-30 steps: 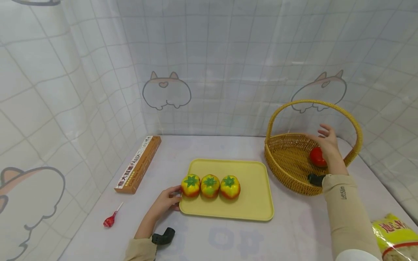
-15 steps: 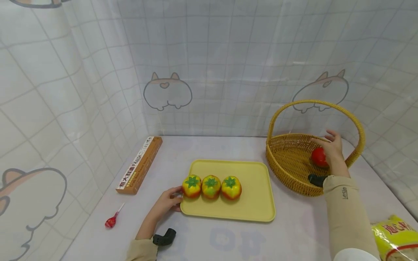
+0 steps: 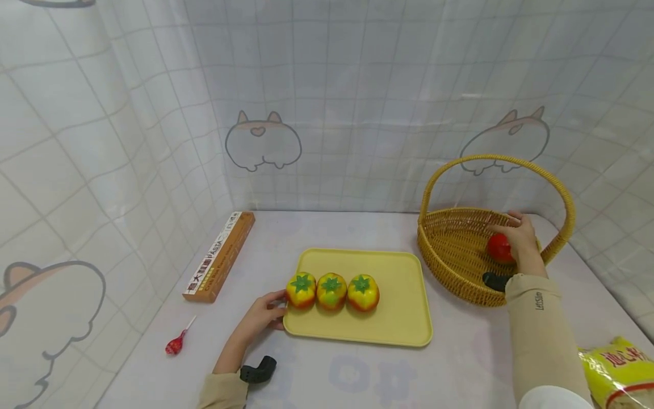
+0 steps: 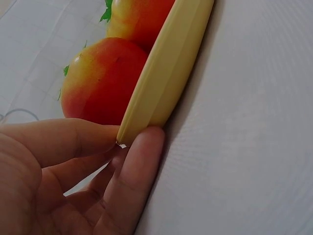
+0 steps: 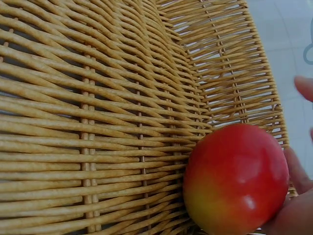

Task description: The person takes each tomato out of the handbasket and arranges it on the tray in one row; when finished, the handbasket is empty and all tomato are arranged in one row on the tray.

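Observation:
A yellow tray (image 3: 390,318) lies mid-table and bears three red-yellow, tomato-like fruits (image 3: 331,292) with green leafy tops, in a row at its left. My left hand (image 3: 261,313) pinches the tray's left edge; the left wrist view has fingertips on the rim (image 4: 168,54) and against its outer underside. To the right stands a woven basket (image 3: 449,241) with a tall hoop handle. Inside it, a smooth red apple-like fruit (image 5: 237,181) with a yellowish patch lies by the wall. My right hand (image 3: 522,241) reaches in around the fruit, fingers spread, partly hiding it.
A long pasta box (image 3: 219,255) lies at the back left, with a red lollipop (image 3: 175,344) in front of it. At the right front is a yellow plastic bag (image 3: 620,369). Grid-patterned cloth walls (image 3: 352,170) enclose the table at the back and sides.
My right hand has lowered into the basket, closer over the red fruit. The left hand stays at the tray's edge. The view has shifted slightly.

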Available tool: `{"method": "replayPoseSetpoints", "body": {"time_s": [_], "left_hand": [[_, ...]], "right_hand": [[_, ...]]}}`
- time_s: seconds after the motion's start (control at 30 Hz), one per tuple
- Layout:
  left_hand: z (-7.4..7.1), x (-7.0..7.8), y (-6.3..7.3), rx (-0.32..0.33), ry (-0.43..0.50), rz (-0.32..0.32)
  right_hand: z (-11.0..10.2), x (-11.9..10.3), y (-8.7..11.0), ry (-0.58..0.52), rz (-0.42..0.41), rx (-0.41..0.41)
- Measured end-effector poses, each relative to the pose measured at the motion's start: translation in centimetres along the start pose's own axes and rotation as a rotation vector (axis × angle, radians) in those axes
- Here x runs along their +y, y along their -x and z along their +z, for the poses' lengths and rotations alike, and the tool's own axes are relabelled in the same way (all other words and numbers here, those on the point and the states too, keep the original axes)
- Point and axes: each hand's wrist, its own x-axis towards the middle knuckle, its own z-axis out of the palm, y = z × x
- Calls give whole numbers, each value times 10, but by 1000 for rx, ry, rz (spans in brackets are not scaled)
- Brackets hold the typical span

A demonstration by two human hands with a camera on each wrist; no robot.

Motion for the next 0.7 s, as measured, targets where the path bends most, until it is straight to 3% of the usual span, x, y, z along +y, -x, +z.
{"method": "replayPoseSetpoints", "body": {"time_s": [0.13, 0.27, 0.53, 0.7], "left_hand": [[1, 16, 10, -14, -7, 8], [1, 20, 12, -16, -8, 1], [-1, -8, -6, 0, -3, -10], [-2, -15, -8, -2, -6, -1]], "right_hand": [[-3, 2, 0, 84, -4, -90], [-5, 2, 0, 146, -8, -157], [-8, 6, 0, 263, 46, -249], [-8, 10, 1, 245, 51, -231]]}}
